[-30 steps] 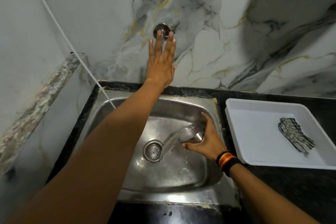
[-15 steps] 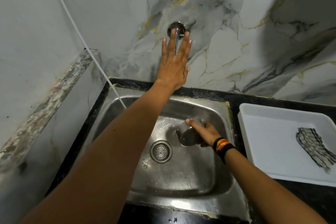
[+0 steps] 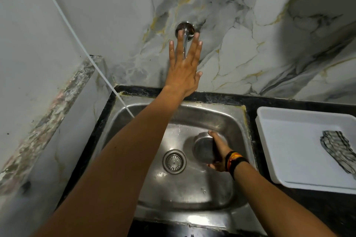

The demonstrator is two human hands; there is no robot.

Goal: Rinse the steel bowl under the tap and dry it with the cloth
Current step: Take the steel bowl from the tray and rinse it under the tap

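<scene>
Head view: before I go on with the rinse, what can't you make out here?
- Tap: the left hand covers its handle and spout; no stream is visible, so on or off is unclear.
- Steel bowl: the right hand hides its near side, and glare hides any water inside.
- Cloth in the white tray: cut off by the right edge.

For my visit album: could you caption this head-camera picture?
Left hand on the wall tap, right hand holding the steel bowl in the sink; cloth waiting in the white tray.
</scene>
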